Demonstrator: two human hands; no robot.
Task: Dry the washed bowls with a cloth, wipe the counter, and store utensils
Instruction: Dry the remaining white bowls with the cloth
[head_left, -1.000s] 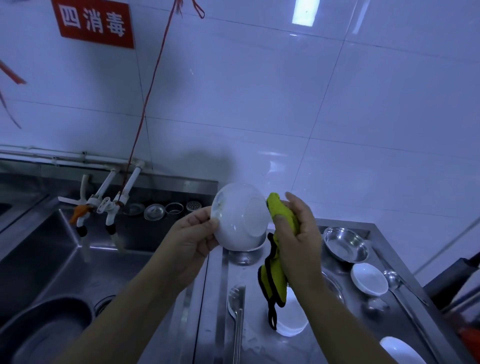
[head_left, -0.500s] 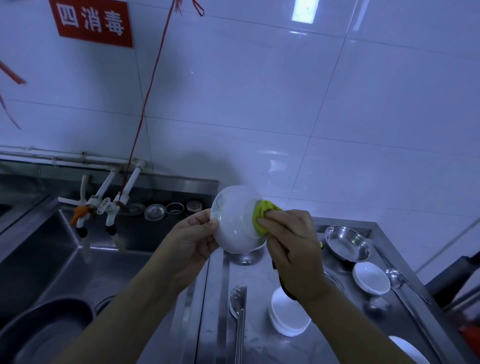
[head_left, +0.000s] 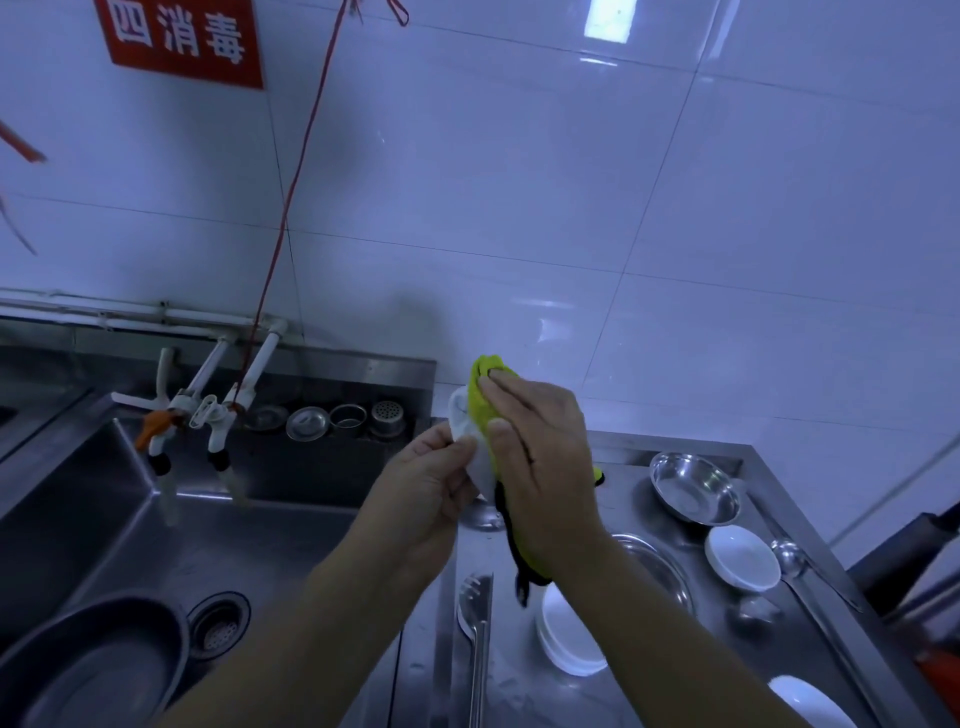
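White bowls sit stacked on the steel counter beside a slotted spoon, with a metal basin in the sink to the left. Above the counter's edge, the left hand pinches the rim of a white bowl while the right hand, fingers together, presses a yellow-green cloth flat against it. Behind, a steel bowl rests near the tiled wall.

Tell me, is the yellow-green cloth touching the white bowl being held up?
Touching. The head view shows the right hand pressing the yellow-green cloth flat against the white bowl, no gap visible.
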